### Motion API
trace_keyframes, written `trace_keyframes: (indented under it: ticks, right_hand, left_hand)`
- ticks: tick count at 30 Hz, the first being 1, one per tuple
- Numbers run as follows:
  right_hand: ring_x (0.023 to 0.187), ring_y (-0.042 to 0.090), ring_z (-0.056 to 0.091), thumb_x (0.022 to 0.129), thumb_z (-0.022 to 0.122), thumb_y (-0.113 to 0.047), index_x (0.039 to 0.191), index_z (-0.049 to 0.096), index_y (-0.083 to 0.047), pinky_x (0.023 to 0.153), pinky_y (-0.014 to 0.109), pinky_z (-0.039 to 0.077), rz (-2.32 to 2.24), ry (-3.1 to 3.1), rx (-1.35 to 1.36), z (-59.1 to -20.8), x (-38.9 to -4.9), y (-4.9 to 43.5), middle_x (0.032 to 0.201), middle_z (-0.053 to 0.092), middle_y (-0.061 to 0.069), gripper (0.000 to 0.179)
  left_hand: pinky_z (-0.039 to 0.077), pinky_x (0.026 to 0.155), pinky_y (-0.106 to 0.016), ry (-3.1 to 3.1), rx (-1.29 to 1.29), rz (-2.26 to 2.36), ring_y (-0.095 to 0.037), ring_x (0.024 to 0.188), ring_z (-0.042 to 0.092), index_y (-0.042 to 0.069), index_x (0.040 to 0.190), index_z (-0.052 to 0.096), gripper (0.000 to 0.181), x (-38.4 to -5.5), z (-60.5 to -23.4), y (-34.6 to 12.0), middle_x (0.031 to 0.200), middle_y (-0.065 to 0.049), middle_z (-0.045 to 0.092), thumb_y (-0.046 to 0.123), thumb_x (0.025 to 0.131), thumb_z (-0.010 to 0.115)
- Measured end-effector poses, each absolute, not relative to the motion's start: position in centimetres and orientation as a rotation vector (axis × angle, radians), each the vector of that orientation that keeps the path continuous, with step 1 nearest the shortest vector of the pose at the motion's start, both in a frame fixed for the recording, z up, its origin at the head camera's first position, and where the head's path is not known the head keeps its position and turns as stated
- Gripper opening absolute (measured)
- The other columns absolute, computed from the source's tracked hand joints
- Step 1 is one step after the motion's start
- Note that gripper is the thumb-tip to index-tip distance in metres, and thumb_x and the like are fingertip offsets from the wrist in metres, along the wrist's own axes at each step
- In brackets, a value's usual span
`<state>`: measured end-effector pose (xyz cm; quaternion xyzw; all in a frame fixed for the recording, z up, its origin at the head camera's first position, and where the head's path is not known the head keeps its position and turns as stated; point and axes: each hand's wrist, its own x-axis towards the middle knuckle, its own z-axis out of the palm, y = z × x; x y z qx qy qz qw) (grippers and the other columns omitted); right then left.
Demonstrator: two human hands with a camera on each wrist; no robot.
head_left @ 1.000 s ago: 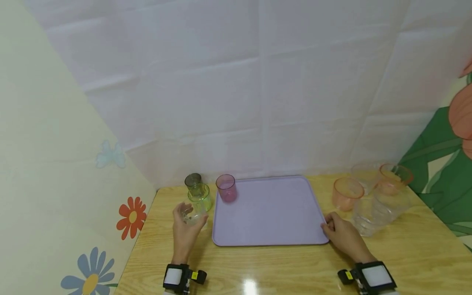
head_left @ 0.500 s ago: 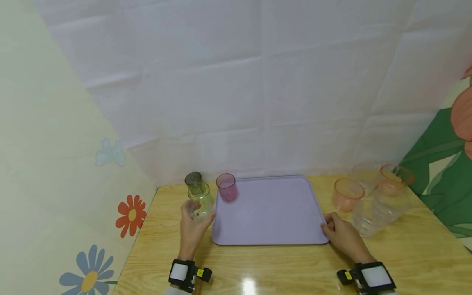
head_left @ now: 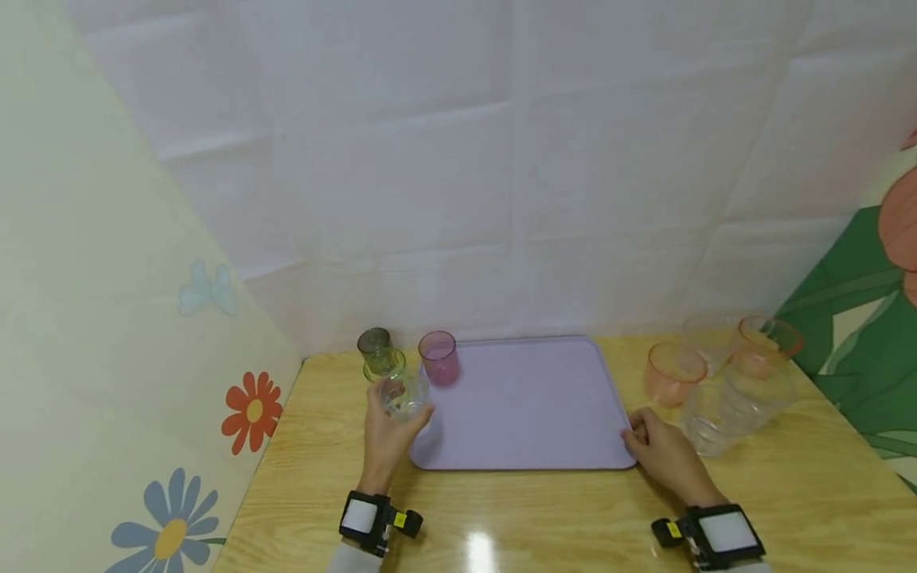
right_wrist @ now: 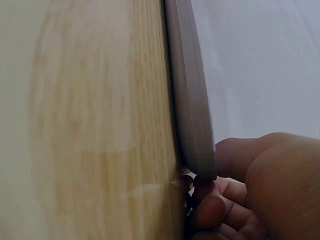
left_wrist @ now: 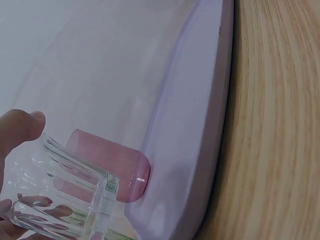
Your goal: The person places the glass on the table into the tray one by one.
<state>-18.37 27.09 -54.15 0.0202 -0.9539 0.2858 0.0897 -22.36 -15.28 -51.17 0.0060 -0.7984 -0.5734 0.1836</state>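
Note:
My left hand (head_left: 388,436) holds a clear glass (head_left: 407,399) between thumb and fingers, over the left edge of the lilac tray (head_left: 530,410). In the left wrist view the glass (left_wrist: 75,192) shows thick ribbed walls and overlaps a pink tumbler (left_wrist: 112,162). That tumbler stands upright at the tray's back left corner. At the tray's right edge, near its front corner, my right hand (head_left: 666,450) pinches the rim. The right wrist view shows the thumb on top of the tray edge (right_wrist: 192,100), with curled fingers underneath.
Behind my left hand stand a green glass (head_left: 387,364) and a dark grey glass (head_left: 373,341). Right of the tray are an orange cup (head_left: 673,376), a larger orange-rimmed cup (head_left: 770,338) and several clear vessels (head_left: 716,422). A white sheet (head_left: 430,175) hangs behind the table.
My left hand has carried the clear glass to the right and slightly away from me, from beside the tray to over its left edge. The right hand has stayed at the tray's rim.

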Motion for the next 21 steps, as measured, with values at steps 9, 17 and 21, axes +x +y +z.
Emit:
trace_keyframes:
  ticks: [9,17,21]
  right_hand:
    - [0.059,0.008,0.045,0.090,0.064,-0.017,0.100,0.057,-0.001,0.054,0.023,0.035,0.849,-2.838,0.058,-54.3,-18.3,27.2,0.072,0.054,-0.001,0.019]
    - [0.062,0.009,0.047,0.091,0.064,-0.018,0.102,0.057,0.000,0.055,0.024,0.036,0.839,-2.848,0.056,-54.4,-18.3,27.2,0.074,0.055,-0.001,0.022]
    - [0.063,0.009,0.047,0.092,0.064,-0.018,0.102,0.058,0.001,0.055,0.024,0.036,0.845,-2.842,0.064,-54.4,-18.3,27.2,0.074,0.055,-0.001,0.022]
  left_hand:
    - [0.045,0.100,-0.048,-2.287,0.022,-1.593,-0.028,0.115,0.059,0.012,0.138,0.041,0.091,-22.7,-51.1,-13.9,0.123,-0.010,0.062,0.031,0.065,0.092]
    - [0.046,0.100,-0.050,-2.312,0.019,-1.600,-0.031,0.116,0.059,0.010,0.139,0.040,0.093,-23.0,-51.5,-12.9,0.127,-0.013,0.060,0.034,0.065,0.091]
    - [0.047,0.100,-0.050,-2.325,0.028,-1.594,-0.032,0.117,0.058,0.009,0.141,0.039,0.095,-23.2,-51.8,-12.6,0.129,-0.015,0.059,0.036,0.065,0.090]
